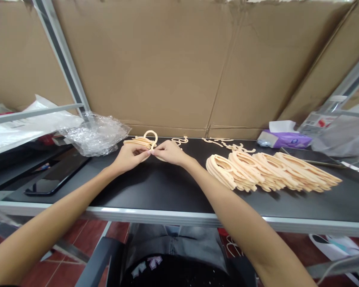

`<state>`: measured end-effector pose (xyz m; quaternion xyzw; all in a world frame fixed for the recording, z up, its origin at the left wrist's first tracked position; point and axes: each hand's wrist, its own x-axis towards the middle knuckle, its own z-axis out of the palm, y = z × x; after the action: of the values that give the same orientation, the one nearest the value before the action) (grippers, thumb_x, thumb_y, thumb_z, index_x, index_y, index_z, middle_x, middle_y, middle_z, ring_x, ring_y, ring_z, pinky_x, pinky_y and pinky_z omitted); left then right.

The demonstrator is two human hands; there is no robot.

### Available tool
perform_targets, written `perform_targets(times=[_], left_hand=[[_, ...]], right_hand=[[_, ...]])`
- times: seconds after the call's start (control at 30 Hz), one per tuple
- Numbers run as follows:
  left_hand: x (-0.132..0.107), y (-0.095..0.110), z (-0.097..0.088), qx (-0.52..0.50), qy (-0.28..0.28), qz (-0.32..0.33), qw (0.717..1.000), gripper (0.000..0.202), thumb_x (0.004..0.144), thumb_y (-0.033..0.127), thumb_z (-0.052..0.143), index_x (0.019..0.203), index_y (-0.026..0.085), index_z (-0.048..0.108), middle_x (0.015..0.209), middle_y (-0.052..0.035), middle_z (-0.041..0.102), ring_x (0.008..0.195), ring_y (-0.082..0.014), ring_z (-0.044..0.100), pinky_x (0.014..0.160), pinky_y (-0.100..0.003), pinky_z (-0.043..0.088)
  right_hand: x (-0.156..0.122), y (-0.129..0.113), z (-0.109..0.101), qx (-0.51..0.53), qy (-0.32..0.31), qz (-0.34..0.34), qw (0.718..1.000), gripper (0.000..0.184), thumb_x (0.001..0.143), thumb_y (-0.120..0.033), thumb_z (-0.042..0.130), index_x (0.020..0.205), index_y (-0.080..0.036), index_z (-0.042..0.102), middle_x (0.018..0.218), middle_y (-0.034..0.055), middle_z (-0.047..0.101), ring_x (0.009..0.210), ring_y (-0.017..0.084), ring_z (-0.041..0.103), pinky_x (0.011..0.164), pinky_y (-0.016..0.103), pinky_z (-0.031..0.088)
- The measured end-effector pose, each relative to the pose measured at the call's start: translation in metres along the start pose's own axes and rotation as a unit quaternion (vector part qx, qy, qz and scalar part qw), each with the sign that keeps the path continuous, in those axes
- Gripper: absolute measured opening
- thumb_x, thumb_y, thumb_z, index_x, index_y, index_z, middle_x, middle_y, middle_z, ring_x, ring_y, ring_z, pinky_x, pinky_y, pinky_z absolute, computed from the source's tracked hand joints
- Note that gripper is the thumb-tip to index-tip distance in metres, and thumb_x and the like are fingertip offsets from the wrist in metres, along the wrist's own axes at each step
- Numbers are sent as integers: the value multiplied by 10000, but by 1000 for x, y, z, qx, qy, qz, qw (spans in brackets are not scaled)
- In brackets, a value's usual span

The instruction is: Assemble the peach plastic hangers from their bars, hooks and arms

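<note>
A cream-coloured flat piece with a ring-shaped top (150, 132) stands upright between my hands. My left hand (131, 156) pinches its lower part from the left, thumb and fingers closed. From the other side my right hand (170, 153) grips the same piece, the two thumbs almost touching. Much of the piece's lower part is hidden by my fingers. Just behind my left hand lies a small stack of cream pieces (134, 141). Loose curved cream strips (181, 140) lie behind my right hand.
Overlapping cream ring-topped pieces (272, 171) cover the table's right side, with thin scraps (239, 148) behind them. A purple tissue box (290, 138) stands at the back right. Clear plastic wrap (97, 133) and a dark tray-like object (55, 171) are at left. Cardboard (149, 67) walls the back.
</note>
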<state>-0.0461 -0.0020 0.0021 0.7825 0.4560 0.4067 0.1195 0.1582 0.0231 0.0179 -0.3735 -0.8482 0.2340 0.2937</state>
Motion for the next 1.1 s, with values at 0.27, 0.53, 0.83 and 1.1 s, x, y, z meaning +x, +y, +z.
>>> perform_targets(times=[0.27, 0.53, 0.83, 1.1], left_hand=[[1, -3, 2, 41, -36, 15, 998, 317, 846, 441, 614, 745, 171, 747, 660, -11, 718, 569, -142, 600, 528, -231, 430], [4, -4, 1, -3, -18, -8, 1000, 339, 815, 478, 626, 782, 159, 735, 740, -45, 734, 633, -168, 628, 587, -259, 462], [-3, 3, 5, 77, -69, -5, 995, 284, 813, 424, 624, 765, 178, 758, 732, -34, 745, 655, -169, 645, 594, -248, 443], [-6, 16, 1, 145, -129, -10, 981, 195, 806, 362, 657, 840, 198, 757, 771, -17, 744, 682, -162, 648, 611, -240, 441]], right_hand=[[2, -5, 2, -31, -26, 33, 999, 318, 846, -337, 573, 607, -145, 661, 626, -10, 578, 655, 118, 480, 628, 245, 323], [4, -3, 5, 85, 9, 52, 995, 264, 834, -354, 612, 813, -121, 733, 802, 29, 681, 752, 133, 569, 719, 244, 412], [0, 3, 0, -74, -42, 81, 993, 209, 817, -233, 590, 775, -132, 768, 845, 66, 741, 822, 176, 645, 748, 253, 432], [-9, -11, -10, -250, -32, 171, 952, 282, 869, -382, 578, 1001, -192, 739, 1167, 142, 715, 974, 269, 670, 767, 334, 477]])
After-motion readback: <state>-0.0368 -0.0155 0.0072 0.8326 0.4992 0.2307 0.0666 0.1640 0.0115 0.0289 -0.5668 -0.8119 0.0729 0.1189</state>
